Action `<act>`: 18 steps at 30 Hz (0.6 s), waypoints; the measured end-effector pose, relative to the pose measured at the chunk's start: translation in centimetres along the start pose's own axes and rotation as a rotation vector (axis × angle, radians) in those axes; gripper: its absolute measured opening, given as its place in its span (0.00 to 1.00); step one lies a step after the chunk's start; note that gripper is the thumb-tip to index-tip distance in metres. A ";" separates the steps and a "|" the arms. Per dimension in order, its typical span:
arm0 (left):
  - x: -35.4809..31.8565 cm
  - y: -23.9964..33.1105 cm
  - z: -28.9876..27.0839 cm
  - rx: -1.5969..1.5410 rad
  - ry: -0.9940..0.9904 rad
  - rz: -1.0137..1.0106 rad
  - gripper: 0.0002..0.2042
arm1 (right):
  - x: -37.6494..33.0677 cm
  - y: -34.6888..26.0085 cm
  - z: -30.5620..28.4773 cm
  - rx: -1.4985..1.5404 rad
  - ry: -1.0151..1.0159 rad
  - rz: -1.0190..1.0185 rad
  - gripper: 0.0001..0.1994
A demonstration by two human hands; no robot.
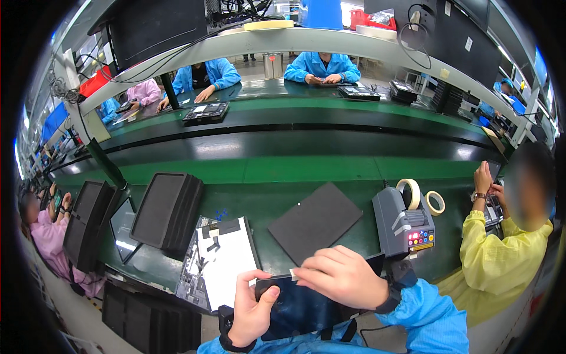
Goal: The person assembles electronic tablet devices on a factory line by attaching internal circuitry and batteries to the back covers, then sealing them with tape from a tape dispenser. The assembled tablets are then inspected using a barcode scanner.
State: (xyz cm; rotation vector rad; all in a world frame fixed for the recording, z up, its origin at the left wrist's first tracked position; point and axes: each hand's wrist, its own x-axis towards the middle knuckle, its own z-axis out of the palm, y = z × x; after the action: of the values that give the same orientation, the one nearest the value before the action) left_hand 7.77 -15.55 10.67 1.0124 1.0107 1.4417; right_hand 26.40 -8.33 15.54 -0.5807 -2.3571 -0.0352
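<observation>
Close in front of me, a dark glossy tablet-like panel (306,310) is tilted up off the bench. My left hand (253,312) grips its left corner, thumb on the face and fingers behind the edge. Over the panel's top edge reaches my right hand (342,276), its fingertips pinched on a small white piece (293,274), possibly tape, at that edge. The palm hides part of the panel behind it. Just beyond lies a flat black foam-like sheet (315,223) on the green bench (247,194).
A grey tape dispenser (404,221) with lit buttons stands right, beside a tape roll (434,203). Leftward lie a white sheet (227,265) with dark strips on it, stacked black trays (162,212) and another glossy panel (124,230). A yellow-sleeved co-worker (501,253) sits at right.
</observation>
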 end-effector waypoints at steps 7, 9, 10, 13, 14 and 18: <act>-1.0 0.1 0.0 0.085 -0.066 0.004 0.14 | 0.1 1.0 0.7 0.570 -0.310 0.264 0.10; -1.1 0.1 0.1 0.125 -0.052 0.012 0.14 | 0.2 0.8 0.8 0.597 -0.392 0.287 0.11; -1.2 0.2 0.2 0.127 -0.058 0.013 0.14 | 0.0 0.9 1.1 0.589 -0.402 0.275 0.11; -1.7 0.2 0.3 0.254 -0.014 -0.002 0.14 | -0.2 0.5 1.2 0.534 -0.396 0.251 0.10; -1.8 0.2 0.2 0.240 -0.016 -0.003 0.14 | -0.3 0.4 1.0 0.490 -0.387 0.234 0.08; -1.7 2.7 1.2 0.182 0.080 0.043 0.14 | -1.1 -0.2 -0.2 0.402 -0.183 0.211 0.06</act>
State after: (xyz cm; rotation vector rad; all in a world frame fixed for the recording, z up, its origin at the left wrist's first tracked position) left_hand 8.29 -17.41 13.46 1.1196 1.2021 1.4547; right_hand 27.18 -8.95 15.03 -0.6466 -2.3691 0.5957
